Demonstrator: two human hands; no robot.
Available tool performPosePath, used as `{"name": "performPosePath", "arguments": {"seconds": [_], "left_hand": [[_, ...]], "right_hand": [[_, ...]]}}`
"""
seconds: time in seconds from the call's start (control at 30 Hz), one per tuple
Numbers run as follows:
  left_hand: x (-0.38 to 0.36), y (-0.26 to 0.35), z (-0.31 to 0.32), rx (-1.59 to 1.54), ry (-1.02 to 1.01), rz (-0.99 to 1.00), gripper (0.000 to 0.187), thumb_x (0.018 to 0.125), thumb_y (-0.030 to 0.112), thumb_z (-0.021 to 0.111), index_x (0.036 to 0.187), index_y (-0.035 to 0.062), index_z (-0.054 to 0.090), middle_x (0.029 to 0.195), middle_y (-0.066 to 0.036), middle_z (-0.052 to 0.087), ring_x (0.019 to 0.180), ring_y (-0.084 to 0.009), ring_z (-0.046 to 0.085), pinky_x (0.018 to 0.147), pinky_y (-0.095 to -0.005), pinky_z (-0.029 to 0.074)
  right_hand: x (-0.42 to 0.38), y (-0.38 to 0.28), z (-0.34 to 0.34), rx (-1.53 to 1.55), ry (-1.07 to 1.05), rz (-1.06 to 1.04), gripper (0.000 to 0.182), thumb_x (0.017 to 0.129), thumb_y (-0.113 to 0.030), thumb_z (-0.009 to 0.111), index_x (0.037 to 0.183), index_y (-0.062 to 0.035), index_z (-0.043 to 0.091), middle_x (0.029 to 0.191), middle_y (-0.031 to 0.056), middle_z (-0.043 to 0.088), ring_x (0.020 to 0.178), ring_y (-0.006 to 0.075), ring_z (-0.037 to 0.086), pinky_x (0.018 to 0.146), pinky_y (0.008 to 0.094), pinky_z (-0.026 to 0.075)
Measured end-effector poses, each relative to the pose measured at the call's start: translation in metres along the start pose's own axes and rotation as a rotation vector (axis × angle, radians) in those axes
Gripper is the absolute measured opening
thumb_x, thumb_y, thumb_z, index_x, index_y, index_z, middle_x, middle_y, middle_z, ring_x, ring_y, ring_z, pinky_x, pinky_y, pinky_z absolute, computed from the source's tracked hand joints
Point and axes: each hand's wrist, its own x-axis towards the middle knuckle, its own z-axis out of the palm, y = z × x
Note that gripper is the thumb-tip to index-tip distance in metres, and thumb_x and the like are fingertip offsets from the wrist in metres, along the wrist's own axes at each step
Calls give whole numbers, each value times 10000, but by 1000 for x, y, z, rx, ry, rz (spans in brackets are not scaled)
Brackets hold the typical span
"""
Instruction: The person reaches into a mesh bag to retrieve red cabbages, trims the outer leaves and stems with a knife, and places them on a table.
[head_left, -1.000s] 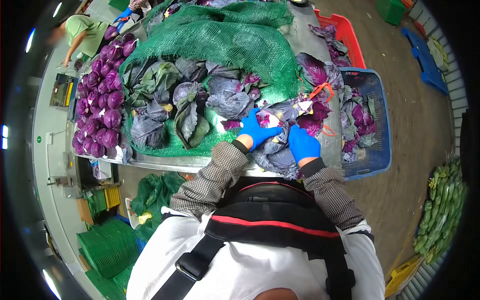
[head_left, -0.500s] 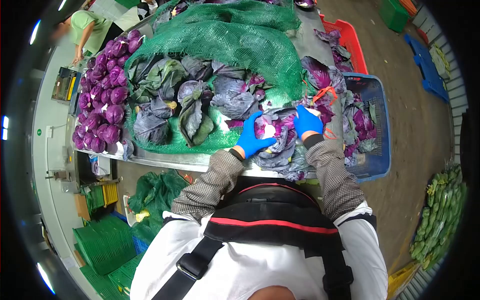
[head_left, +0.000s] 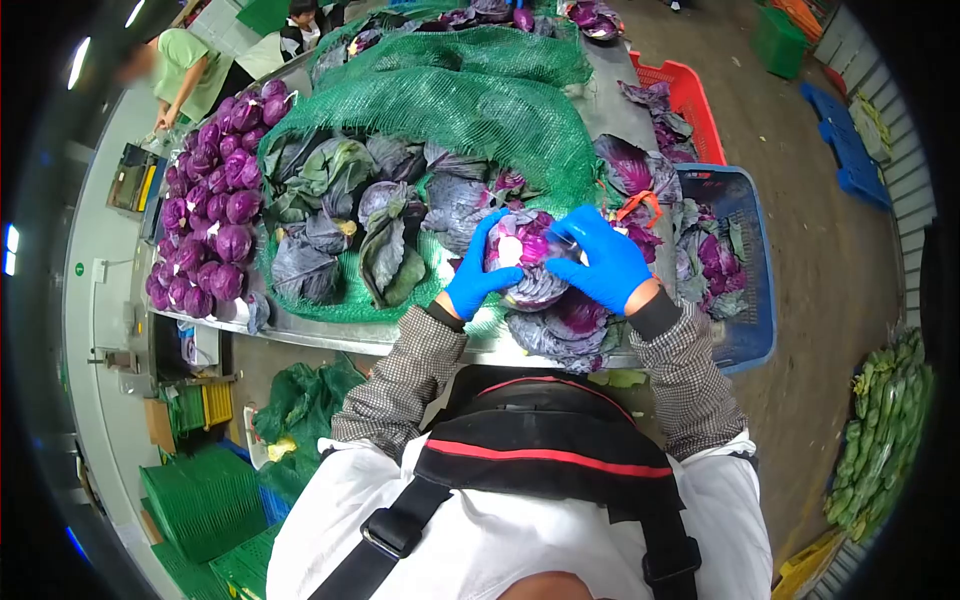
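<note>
Both of my hands wear blue gloves. My left hand (head_left: 482, 272) wraps round the left side of a red cabbage (head_left: 520, 245), which shows purple with a pale cut spot. On its right side, my right hand (head_left: 603, 262) has its fingers bent against the cabbage, and what its fingertips pinch is too blurred to tell. Loose outer leaves (head_left: 565, 328) lie on the metal table (head_left: 390, 338) just below. Untrimmed dark cabbages (head_left: 305, 268) rest on a green mesh sack (head_left: 480, 110) to the left and ahead.
Peeled purple cabbages (head_left: 212, 205) are piled at the table's left. Leaf-filled blue crate (head_left: 765, 270) and red crate (head_left: 705, 110) stand along the right edge. Two people (head_left: 190, 75) are at the far left. Bagged green vegetables (head_left: 875, 430) lie on the floor at right.
My right hand has come back from the right onto the cabbage. The cabbage and my left hand are slightly further left and higher, with more leaves lying below. Another person has come into fuller view.
</note>
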Motion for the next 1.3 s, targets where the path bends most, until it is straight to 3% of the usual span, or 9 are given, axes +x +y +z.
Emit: {"name": "performPosePath", "arguments": {"seconds": [0.2, 0.4, 0.57, 0.8, 0.9, 1.03, 1.07, 1.13, 1.3], "left_hand": [[-2, 0, -3, -531, -29, -95, 754, 736, 213, 632, 1366, 111, 231, 1338, -114, 332, 1230, -279, 355, 1014, -412, 320], [-9, 22, 26, -1251, -457, -303, 723, 807, 434, 534, 1378, 123, 217, 1393, -144, 285, 1261, -335, 318, 1029, -497, 291], [-2, 24, 29, -791, -18, -289, 634, 872, 526, 356, 1340, 102, 306, 1320, -152, 398, 1186, -309, 430, 983, -513, 348], [-15, 4, 30, -1130, -109, -292, 640, 854, 556, 335, 1350, 154, 297, 1370, -120, 338, 1259, -334, 321, 980, -576, 292], [-18, 4, 29, -870, -86, -204, 648, 842, 591, 321, 1354, 196, 292, 1379, -96, 329, 1263, -338, 307, 949, -626, 278], [-18, -1, 30, -161, -133, 137, 671, 820, 640, 312, 1352, 231, 296, 1375, -91, 338, 1249, -342, 325, 929, -644, 283], [-19, -2, 33, -161, -133, 127, 671, 820, 640, 312, 1352, 231, 296, 1375, -91, 338, 1249, -342, 325, 929, -644, 283], [-12, 2, 36, -1073, 35, -365, 675, 816, 655, 294, 1348, 240, 309, 1374, -88, 340, 1250, -345, 321, 928, -640, 291], [-23, -17, 26, -924, 60, -194, 827, 736, 407, 658, 1351, 245, 130, 1334, -112, 332, 1209, -330, 355, 918, -602, 341]], "right_hand": [[-37, 58, 1, 396, 163, 464, 244, 771, -182, 628, 947, -38, 541, 863, 72, 554, 718, 175, 544, 659, 306, 452], [-17, -1, -5, 238, 53, 447, 749, 704, -532, 652, 1256, -83, 418, 1012, 183, 586, 855, 257, 590, 753, 348, 460], [-22, -5, -4, 281, 74, 463, 596, 770, -411, 638, 1233, -89, 444, 903, 147, 599, 797, 224, 584, 722, 323, 459], [-48, 45, 17, 166, 273, 430, 203, 799, -206, 587, 966, -95, 553, 815, 105, 606, 687, 228, 581, 640, 332, 462], [-49, 93, 6, -246, 274, 755, 269, 788, -270, 610, 987, -103, 541, 811, 125, 610, 718, 255, 601, 659, 367, 472], [-37, 17, -2, 131, 261, 543, 465, 723, -440, 660, 1007, -96, 532, 851, 143, 606, 749, 276, 601, 684, 370, 474], [-31, -9, -4, 119, 159, 522, 522, 697, -484, 673, 1011, -92, 530, 862, 147, 604, 758, 280, 602, 690, 365, 475], [-28, -26, 5, -86, 112, 370, 423, 713, -416, 681, 960, -102, 543, 822, 111, 605, 740, 259, 606, 659, 343, 477], [-29, 40, 9, 266, 446, 425, 181, 794, -200, 601, 876, -59, 524, 735, 107, 583, 655, 193, 590, 580, 302, 456]]}}
